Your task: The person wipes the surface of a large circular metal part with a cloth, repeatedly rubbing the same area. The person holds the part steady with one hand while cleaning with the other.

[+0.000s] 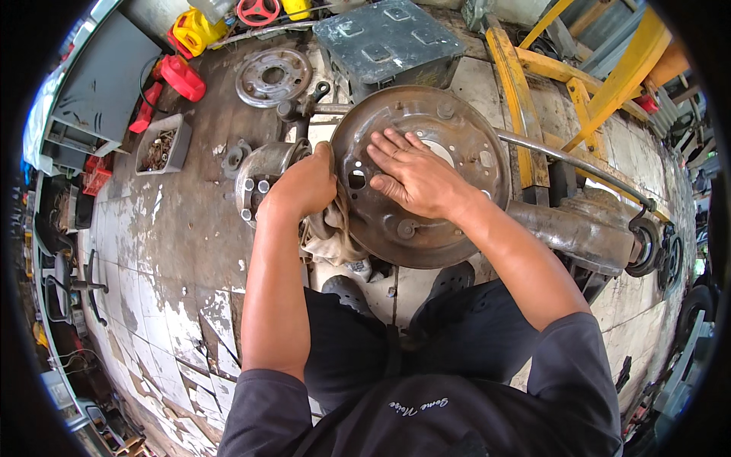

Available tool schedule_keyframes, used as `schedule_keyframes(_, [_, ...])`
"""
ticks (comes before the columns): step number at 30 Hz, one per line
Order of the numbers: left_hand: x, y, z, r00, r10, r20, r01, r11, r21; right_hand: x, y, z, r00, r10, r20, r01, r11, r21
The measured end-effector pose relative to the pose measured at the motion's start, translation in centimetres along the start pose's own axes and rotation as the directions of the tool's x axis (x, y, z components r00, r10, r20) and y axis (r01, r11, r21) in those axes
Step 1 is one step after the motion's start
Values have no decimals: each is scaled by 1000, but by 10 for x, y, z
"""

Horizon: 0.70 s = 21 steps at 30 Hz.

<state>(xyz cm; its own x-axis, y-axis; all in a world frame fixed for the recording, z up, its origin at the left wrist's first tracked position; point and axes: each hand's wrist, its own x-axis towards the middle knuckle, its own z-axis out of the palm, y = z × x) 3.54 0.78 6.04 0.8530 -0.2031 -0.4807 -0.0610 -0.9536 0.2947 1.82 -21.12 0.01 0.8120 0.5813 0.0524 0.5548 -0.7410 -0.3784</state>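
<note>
A round, oily brown metal backing plate (449, 240) with several holes stands in front of me. My right hand (415, 171) lies flat on its face, fingers stretched out and thumb apart. At the plate's left edge, my left hand (308, 183) is closed around a grimy beige rag (329, 232), which hangs down below it; its fingertips are partly hidden. Just left of that hand sits a metal hub (251, 190) with several bolt heads. A long axle housing (579, 236) extends to the right from behind the plate.
A dark storage case (388, 42) stands beyond the plate. Further left lie another round plate (247, 80) and a grey bin of small parts (183, 145). Red and yellow jugs (183, 76) stand at the back left. A yellow metal frame (525, 114) rises at the right, near a long rod (571, 158).
</note>
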Motion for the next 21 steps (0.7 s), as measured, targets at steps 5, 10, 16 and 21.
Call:
schedule_keyframes(5, [-2,4,-1,1000,-3,4,3,1000,-4,0,21,-5,994,85,-67,-87,995,-37])
schedule_keyframes(10, [-1,0,1,1000,29,-9,-29,1000,-3,3,17,5,996,45,-81,-51,996,-76])
schedule_keyframes(16, [3,-2,6,1000,6,-25,-6,1000,2,1,-7,7,999,-16,-45,15,999,-31])
schedule_keyframes(21, [1,0,8,995,61,-83,-62,998,-17,2,22,-5,982,132,-137,-141,988,-56])
